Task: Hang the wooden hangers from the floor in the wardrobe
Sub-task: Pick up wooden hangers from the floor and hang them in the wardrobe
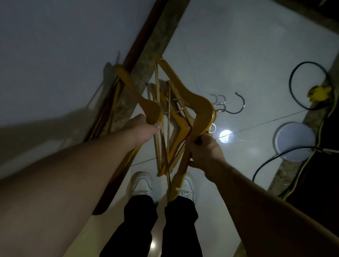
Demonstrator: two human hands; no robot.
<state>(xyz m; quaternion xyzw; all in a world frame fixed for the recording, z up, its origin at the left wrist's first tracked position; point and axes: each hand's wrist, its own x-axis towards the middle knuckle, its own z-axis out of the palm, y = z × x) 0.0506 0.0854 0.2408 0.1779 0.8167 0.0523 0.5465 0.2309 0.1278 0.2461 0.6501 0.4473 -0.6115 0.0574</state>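
- Both bare forearms reach down from the camera's lower corners toward the wooden hangers (190,93), which make one tangled yellow-brown bundle at mid-frame.
- On the bundle's left side the left grip (143,126) is curled round the shoulder of one hanger, with other hangers trailing behind and below it.
- On the bundle's right side the right grip (205,152) is clenched round the neck of a thick hanger, with several thinner ones pressed against it.
- Several steel hooks (242,105) stick out from the bundle's upper right.
- White shoes (141,186) and black trousers (135,231) stand directly below the bundle, whose lowest hanger tip hangs in front of the right shoe.
- Pale tiled floor (239,51) lies beneath the bundle, with a bright light reflection (226,135) just to its right.
- Behind the bundle's left part a speckled stone strip (160,41) runs away from the camera along a plain wall (59,27).
- Well to the bundle's right are a looped black cable (291,79), a yellow plug (318,94) and a round ridged white disc (295,142).
- Progress, as I judge it: the hangers seem to be gathered and lifted. Whether any are left on the floor I cannot tell in the dim, blurred view.
- No wardrobe or rail is recognisable, so none is hung yet. Carrying the bundle there, untangling it and hooking each hanger on all remain.
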